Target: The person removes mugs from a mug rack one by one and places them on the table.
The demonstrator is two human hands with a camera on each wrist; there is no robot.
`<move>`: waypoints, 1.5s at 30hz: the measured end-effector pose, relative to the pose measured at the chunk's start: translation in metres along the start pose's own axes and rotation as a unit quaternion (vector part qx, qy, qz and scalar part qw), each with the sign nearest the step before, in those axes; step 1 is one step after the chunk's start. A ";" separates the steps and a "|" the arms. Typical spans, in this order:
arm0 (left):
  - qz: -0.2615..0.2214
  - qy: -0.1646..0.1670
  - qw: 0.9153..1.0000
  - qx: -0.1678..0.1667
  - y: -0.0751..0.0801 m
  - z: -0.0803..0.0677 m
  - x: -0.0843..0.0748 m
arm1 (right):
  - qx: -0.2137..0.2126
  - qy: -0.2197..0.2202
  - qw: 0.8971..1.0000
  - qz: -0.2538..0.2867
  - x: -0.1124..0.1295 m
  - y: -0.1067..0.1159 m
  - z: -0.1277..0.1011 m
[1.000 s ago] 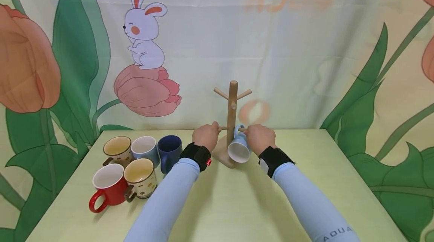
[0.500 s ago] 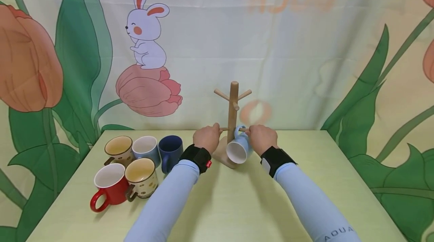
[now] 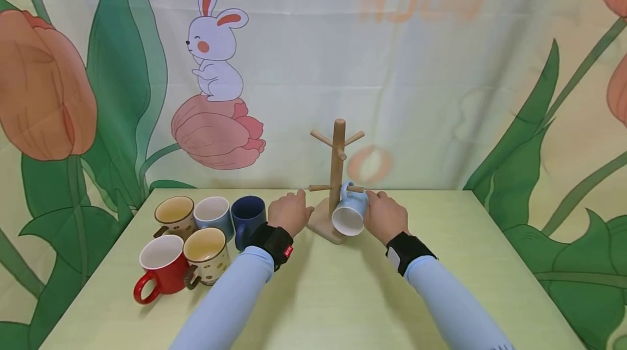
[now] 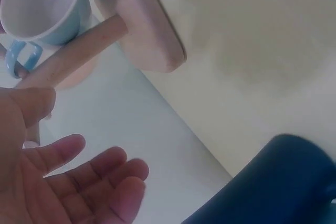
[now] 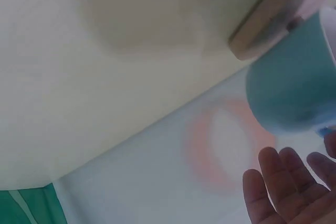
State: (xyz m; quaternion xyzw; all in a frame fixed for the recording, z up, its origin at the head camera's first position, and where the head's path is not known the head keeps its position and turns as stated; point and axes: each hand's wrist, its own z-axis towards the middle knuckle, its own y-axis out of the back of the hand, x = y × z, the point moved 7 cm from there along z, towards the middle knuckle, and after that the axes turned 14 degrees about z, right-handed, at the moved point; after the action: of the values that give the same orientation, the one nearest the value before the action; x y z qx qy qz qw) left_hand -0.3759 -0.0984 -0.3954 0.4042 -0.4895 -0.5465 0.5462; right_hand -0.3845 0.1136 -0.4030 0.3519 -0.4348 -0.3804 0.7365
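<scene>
A light blue mug (image 3: 349, 220) with a white inside hangs by its handle on the lower right peg (image 3: 356, 189) of a wooden mug tree (image 3: 336, 167), its mouth tilted down toward me. Close to that mug is my right hand (image 3: 387, 216), its fingers loosely spread and holding nothing; in the right wrist view, visible fingers (image 5: 278, 177) stand apart from the mug's body (image 5: 286, 85). My left hand (image 3: 290, 214) is left of the tree below the lower left peg (image 3: 319, 188). Its relaxed fingers (image 4: 102, 163) grip nothing in the left wrist view.
Several mugs stand upright at the left: a red mug (image 3: 166, 268), a dark blue mug (image 3: 248, 216), a light blue mug (image 3: 215, 216), and two cream patterned mugs, the nearer cream mug (image 3: 208, 260) in front. A printed cloth (image 3: 416, 94) hangs behind the table (image 3: 333, 295).
Both hands have let go of the lower pegs and moved apart, left hand leftward and right hand slightly rightward and down. The light blue mug stays hanging on its peg.
</scene>
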 end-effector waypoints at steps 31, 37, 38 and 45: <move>0.024 -0.067 0.996 0.054 -0.027 -0.086 -0.013 | -0.032 0.226 0.974 -0.002 -0.009 -0.045 -0.019; 0.014 -0.066 0.995 0.072 -0.027 -0.090 -0.014 | -0.048 0.254 0.966 -0.005 -0.005 -0.048 -0.017; 0.013 -0.066 0.995 0.074 -0.026 -0.090 -0.014 | -0.049 0.259 0.965 -0.003 -0.004 -0.048 -0.017; 0.008 -0.064 0.994 0.085 -0.027 -0.091 -0.011 | -0.046 0.281 0.959 -0.006 0.001 -0.052 -0.015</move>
State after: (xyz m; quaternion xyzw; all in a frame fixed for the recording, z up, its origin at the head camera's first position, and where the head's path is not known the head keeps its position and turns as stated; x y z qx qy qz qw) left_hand -0.2918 -0.0982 -0.4407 0.4099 -0.5711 -0.5233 0.4816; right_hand -0.3837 0.0917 -0.4529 0.4133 -0.1903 -0.2903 0.8419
